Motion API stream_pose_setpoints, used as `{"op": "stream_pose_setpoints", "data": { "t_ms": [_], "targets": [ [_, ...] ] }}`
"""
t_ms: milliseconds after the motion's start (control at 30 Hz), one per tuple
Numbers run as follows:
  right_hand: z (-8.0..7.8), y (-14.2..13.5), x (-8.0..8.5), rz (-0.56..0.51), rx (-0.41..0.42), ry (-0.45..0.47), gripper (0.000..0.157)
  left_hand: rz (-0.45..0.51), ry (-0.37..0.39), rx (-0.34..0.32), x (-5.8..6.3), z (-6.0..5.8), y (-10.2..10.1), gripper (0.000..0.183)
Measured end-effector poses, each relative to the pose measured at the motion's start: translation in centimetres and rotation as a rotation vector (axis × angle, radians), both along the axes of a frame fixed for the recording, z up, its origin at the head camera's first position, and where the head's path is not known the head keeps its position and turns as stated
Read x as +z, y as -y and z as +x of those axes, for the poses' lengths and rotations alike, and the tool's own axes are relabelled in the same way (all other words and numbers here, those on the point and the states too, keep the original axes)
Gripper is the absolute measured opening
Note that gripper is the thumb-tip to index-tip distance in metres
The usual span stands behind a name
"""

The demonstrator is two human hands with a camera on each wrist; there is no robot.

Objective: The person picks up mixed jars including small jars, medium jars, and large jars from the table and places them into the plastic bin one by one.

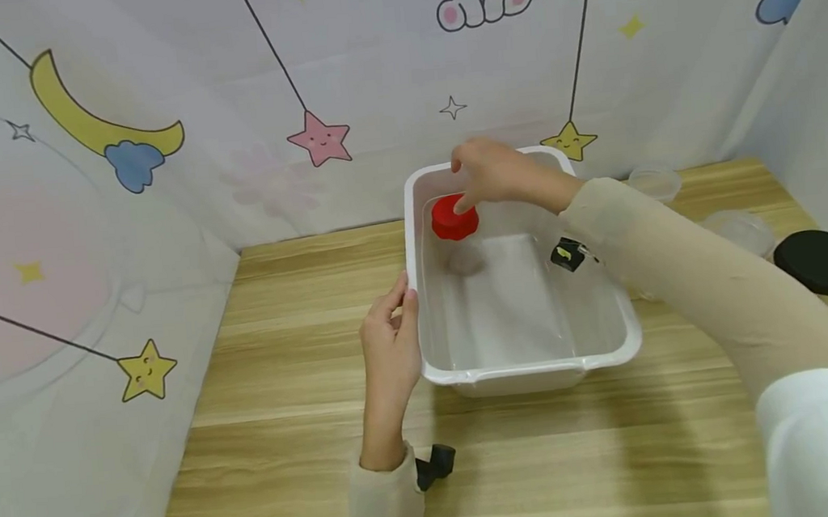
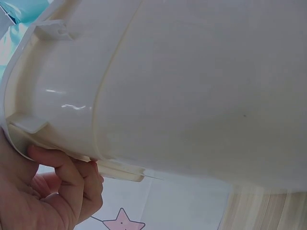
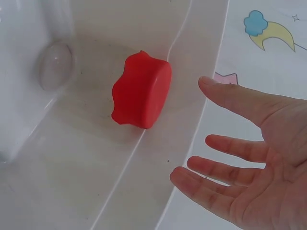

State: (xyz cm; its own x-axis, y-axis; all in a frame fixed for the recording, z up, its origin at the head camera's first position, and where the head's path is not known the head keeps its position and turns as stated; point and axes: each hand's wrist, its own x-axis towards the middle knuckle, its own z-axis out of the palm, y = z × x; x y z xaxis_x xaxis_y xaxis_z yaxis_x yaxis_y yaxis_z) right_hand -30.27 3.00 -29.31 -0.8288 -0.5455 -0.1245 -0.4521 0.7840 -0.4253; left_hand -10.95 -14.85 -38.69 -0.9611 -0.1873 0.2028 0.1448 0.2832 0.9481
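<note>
Right of centre, a left hand is clamping fingers on a white tub, apparently steadying it; a right hand, fingers apart, is hovering near a red lid in the tub's upper left.

Left sleeve: beige, flanked by a black piece
Right sleeve: beige, overlapped by white cloth
Right cuff: flanked by a black, yellow-marked fitting
</note>
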Motion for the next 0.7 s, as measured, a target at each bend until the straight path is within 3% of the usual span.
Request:
{"op": "stream_pose_setpoints", "data": {
  "t_ms": [500, 700],
  "targets": [
    [-0.1, -2.7, 3.0, -0.032, 0.007, -0.106, 0.053, -0.006, -0.009, 0.0, 0.0, 0.0, 0.0, 0.04],
    [0.0, -3.8, 3.7, -0.035, -0.03, -0.096, 0.052, -0.002, -0.016, -0.006, -0.1, 0.1, 0.0, 0.04]
  ]
}}
